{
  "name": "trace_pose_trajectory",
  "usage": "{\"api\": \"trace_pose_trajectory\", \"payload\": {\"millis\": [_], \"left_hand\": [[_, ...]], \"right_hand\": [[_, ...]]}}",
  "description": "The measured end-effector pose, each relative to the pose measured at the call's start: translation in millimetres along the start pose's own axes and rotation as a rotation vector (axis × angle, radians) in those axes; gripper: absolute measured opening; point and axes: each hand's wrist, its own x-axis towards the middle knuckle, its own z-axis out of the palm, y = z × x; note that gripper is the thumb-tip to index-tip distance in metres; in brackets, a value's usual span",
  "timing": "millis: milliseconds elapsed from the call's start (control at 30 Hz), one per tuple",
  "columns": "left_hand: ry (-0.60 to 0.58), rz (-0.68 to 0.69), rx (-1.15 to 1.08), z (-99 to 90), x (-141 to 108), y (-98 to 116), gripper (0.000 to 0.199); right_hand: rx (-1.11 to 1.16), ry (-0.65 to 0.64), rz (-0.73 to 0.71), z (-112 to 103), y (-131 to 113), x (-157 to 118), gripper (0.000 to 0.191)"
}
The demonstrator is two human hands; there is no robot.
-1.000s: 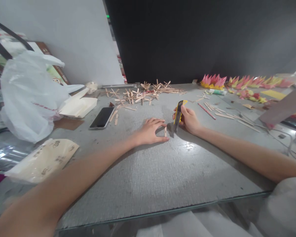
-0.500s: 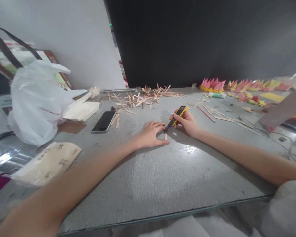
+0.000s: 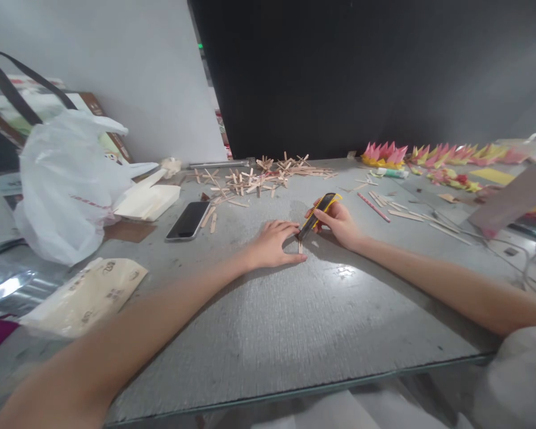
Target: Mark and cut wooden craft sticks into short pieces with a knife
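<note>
A small wooden stick lies on the grey table, held at its two ends between the thumb and fingers of my left hand. My right hand grips a yellow and black utility knife, which slants down to the left. The knife's tip meets the stick beside my left fingertips. Part of the stick is hidden under the fingers and the knife.
Behind my hands lies a heap of wooden stick pieces. A phone, a white plastic bag and a paper packet are at the left. Pink and yellow paper flowers, a patterned straw and thin sticks are at the right.
The knife and my right hand have shifted very slightly, with the knife's back end a little lower and further left. My left hand stays on the stick.
</note>
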Motion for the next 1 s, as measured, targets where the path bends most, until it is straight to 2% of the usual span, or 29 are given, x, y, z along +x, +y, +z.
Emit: {"api": "trace_pose_trajectory", "payload": {"millis": [1000], "left_hand": [[-0.001,-0.001,0.006,0.3,-0.6,1.1,0.064]], "right_hand": [[-0.051,-0.043,-0.004,-3.2,2.8,0.1,0.049]]}}
